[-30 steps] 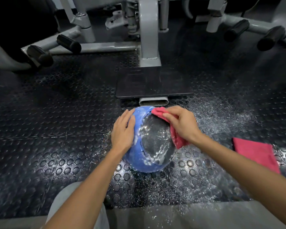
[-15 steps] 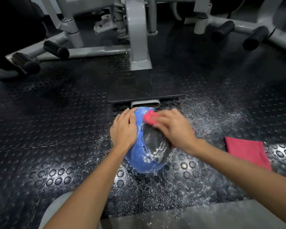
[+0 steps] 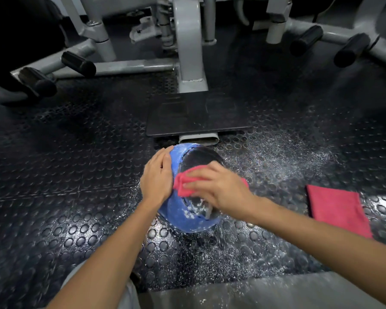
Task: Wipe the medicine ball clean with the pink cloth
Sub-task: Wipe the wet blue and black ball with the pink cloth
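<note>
Here the medicine ball [image 3: 183,219] sits on the studded black rubber floor [image 3: 76,197] just below the centre of the frame, blue on its left and lower sides, with a dark panel facing up that carries white smears near its lower edge. The left hand [image 3: 157,179] lies flat against the ball's left side, fingers straight and close together, holding nothing. The right hand [image 3: 221,188] is on top of the dark panel with the pink cloth [image 3: 185,182] bunched under it. Its fingers are bent over the cloth and press it to the ball, though motion blur hides the finer grip. Cloth shows past the fingertips and again by the wrist.

White specks [image 3: 276,157] are scattered over the floor around and to the right of the ball. A second pink cloth [image 3: 337,210] lies folded on the floor at middle right, apart from the ball. Just above the ball is a black footplate [image 3: 196,114] on a grey gym machine frame [image 3: 187,52], with black foam rollers [image 3: 78,63] at upper left.
</note>
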{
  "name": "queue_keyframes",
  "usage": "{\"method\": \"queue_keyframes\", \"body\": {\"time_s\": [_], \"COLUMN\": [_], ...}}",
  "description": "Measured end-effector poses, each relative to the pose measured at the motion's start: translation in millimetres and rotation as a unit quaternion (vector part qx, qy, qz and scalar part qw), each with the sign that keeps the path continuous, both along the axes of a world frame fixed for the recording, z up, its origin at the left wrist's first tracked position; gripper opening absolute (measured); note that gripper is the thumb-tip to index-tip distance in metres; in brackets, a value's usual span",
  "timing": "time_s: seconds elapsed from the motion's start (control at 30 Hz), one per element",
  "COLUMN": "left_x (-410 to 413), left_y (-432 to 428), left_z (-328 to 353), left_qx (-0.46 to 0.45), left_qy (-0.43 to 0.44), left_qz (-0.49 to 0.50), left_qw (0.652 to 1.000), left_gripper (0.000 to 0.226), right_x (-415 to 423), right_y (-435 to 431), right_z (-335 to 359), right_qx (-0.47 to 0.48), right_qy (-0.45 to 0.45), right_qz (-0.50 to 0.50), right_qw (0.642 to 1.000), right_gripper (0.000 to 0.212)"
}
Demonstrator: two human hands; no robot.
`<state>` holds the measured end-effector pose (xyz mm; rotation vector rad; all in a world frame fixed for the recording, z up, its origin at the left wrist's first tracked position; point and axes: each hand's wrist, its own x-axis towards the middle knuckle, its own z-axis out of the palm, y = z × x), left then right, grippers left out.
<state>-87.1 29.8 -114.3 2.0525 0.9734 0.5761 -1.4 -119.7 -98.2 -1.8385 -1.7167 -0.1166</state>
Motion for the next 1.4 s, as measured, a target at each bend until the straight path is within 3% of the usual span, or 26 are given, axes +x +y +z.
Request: {"method": "queue_keyframes", "body": {"time_s": [0.07, 0.13, 0.23, 0.3, 0.4, 0.5, 0.6, 0.7, 0.8, 0.9, 0.97, 1.07, 1.13, 1.2, 1.27, 1.4], "left_x": [-4.8, -5.9, -2.8, -2.5, -7.9, -13.5, -17.2, -16.5, -14.4, -18.7, -20.4, -15.8, -12.4, -13.6, -17.2, -20.5], "left_y": [2.3, 2.1, -2.0, -3.8, -2.4, -1.7, -4.3, -7.3, -5.4, -2.6, -4.2, -9.7, -8.1, -4.1, -2.2, -7.5], "left_z": [-3.0, -5.5, -7.3, -7.1, -8.5, -12.2, -13.5, -13.4, -13.8, -18.8, -19.5, -17.1, -15.4, -17.0, -20.1, -21.5], "left_qx": [-0.011, -0.016, 0.001, 0.002, -0.004, -0.014, -0.011, -0.004, -0.007, -0.012, -0.010, 0.003, 0.000, -0.007, -0.013, 0.005], "left_qy": [-0.014, -0.025, -0.003, 0.001, -0.009, -0.032, -0.051, -0.052, -0.053, -0.066, -0.073, -0.059, -0.055, -0.066, -0.081, -0.092], "left_qz": [-0.001, 0.005, 0.015, 0.023, 0.019, 0.015, 0.018, 0.017, 0.016, 0.016, 0.024, 0.027, 0.027, 0.025, 0.022, 0.009], "left_qw": [1.000, 1.000, 1.000, 1.000, 1.000, 0.999, 0.998, 0.999, 0.998, 0.998, 0.997, 0.998, 0.998, 0.998, 0.996, 0.996], "left_gripper": [0.037, 0.037, 0.038, 0.038, 0.037, 0.037, 0.048, 0.049, 0.045, 0.036, 0.040, 0.043, 0.046, 0.046, 0.044, 0.042], "right_x": [1.9, 15.2, 43.7, 63.0, 71.2, 51.3, 41.4, 35.9, 12.6, 11.3, 31.3, 46.4, 32.6, 12.4, 11.9, 31.1], "right_y": [2.4, 6.3, 8.4, 6.9, 7.8, 13.3, 20.2, 29.4, 29.4, 20.0, 16.6, 22.7, 24.9, 20.1, 15.3, 19.5], "right_z": [-1.9, -3.6, 2.2, 14.6, 24.0, 0.7, -15.0, -9.1, -5.7, -6.8, -6.9, -2.0, -0.7, -0.5, -10.2, -16.4], "right_qx": [0.006, 0.023, -0.007, 0.030, 0.086, -0.028, 0.007, -0.047, -0.144, -0.144, -0.097, -0.062, -0.063, -0.066, -0.032, 0.023], "right_qy": [-0.047, -0.033, 0.059, 0.128, 0.116, 0.142, 0.276, 0.336, 0.219, 0.143, 0.229, 0.356, 0.265, 0.090, -0.015, 0.113], "right_qz": [0.020, -0.032, -0.161, -0.192, -0.118, -0.048, -0.096, -0.213, -0.244, -0.165, -0.113, -0.201, -0.201, -0.113, -0.032, -0.119], "right_qw": [0.999, 0.999, 0.985, 0.973, 0.982, 0.988, 0.956, 0.916, 0.934, 0.965, 0.962, 0.911, 0.941, 0.987, 0.999, 0.986], "right_gripper": [0.027, 0.027, 0.022, 0.020, 0.025, 0.030, 0.022, 0.050, 0.071, 0.054, 0.036, 0.022, 0.025, 0.036, 0.041, 0.036]}}
